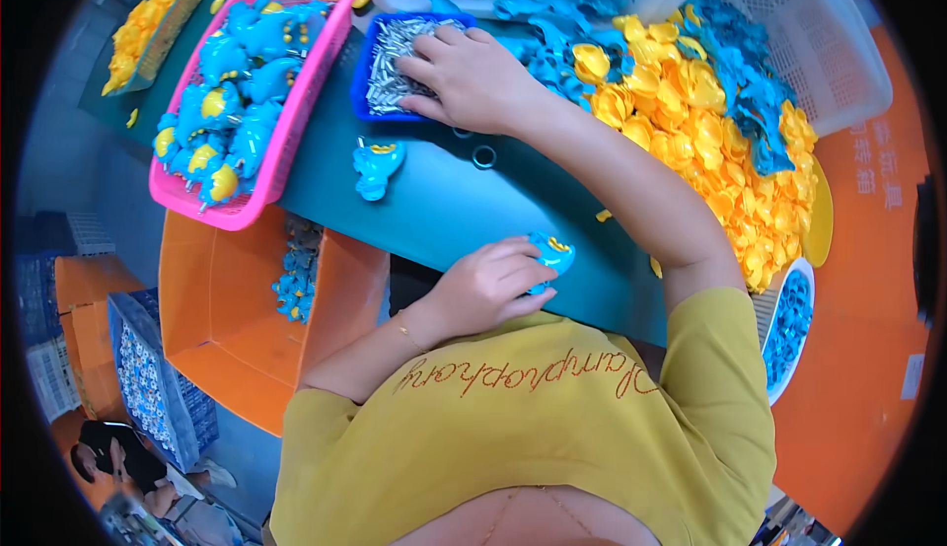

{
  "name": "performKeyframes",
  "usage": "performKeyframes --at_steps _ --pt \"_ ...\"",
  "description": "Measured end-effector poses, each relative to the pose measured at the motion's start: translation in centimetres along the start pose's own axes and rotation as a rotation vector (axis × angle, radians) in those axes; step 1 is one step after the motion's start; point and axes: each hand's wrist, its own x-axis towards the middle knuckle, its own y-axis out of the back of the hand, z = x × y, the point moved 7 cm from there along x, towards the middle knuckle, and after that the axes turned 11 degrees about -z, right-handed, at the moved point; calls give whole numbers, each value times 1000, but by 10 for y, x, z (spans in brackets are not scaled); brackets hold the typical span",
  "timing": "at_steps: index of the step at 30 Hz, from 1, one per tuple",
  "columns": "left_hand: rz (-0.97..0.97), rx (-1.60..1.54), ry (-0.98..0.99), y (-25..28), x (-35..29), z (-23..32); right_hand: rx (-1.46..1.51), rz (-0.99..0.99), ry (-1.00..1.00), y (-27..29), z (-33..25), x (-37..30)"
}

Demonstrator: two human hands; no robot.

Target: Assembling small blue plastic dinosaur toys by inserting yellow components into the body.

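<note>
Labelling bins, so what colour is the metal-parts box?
The box is blue, best seen in the head view.

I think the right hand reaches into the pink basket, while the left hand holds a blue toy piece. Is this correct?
No: the head view shows the right hand at the blue tray of metal pieces, not the pink basket. The left hand does hold a blue toy piece.

Metal pins (387, 71) lie in a tray (395, 117), with a basket (309, 102) of toys (271, 82) on its left. One loose toy (376, 169) lies before the tray on the table (419, 213). Plastic shells (715, 156) lie to the right.
</note>
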Motion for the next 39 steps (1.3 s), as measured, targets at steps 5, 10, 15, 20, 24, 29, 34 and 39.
performKeyframes --at_steps 5,10,15,20,24,29,34,39 --pt "23 -1 -7 0 -4 1 51 -68 135 -8 -12 11" --pt "9 -13 4 0 -5 0 128 -250 119 -15 -13 28" --pt "-2 9 -4 0 -2 0 199 -330 69 -17 -6 32" --pt "-2 21 20 -1 -5 -1 311 38 -183 34 19 -8" --pt "-2 50 40 -2 -5 -3 391 -48 -320 38 8 -111" --pt "-66 15 14 -8 4 0 318 -148 -437 2 2 -195" --pt "-107 43 5 -18 6 2 513 -62 -481 13 12 -209" --pt "-116 84 32 -14 8 5 709 129 -615 34 18 -238"
